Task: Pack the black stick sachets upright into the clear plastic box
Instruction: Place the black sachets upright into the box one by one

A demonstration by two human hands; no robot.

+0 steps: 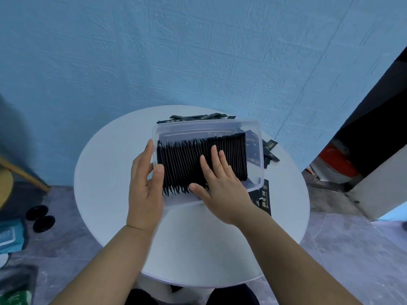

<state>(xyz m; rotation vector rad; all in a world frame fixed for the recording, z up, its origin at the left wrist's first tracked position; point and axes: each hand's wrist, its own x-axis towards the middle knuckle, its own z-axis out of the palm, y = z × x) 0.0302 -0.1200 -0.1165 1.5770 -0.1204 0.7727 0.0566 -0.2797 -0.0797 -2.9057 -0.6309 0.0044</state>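
A row of black stick sachets (187, 159) is seen standing upright, packed side by side, inside the clear plastic box (209, 124), filling it from the left wall to near the right end, where a gap is left. The box is set on a round white table (198, 249), towards its far side. The right hand (220, 181) is laid flat on the tops of the sachets, fingers straight and slightly spread, nothing being pinched. The box's left wall is held by the left hand (144, 186), between the thumb, set inside against the row's end, and the straight fingers laid along the outside. Loose sachets (198, 117) are heaped just behind the box, and more (272, 150) lie beside its right wall. A flat black printed pack (264, 199) is partly covered by the box's near right corner. A blue textured wall (154, 51) is seen behind the table, and two black discs (40, 217) lie on the floor at the left
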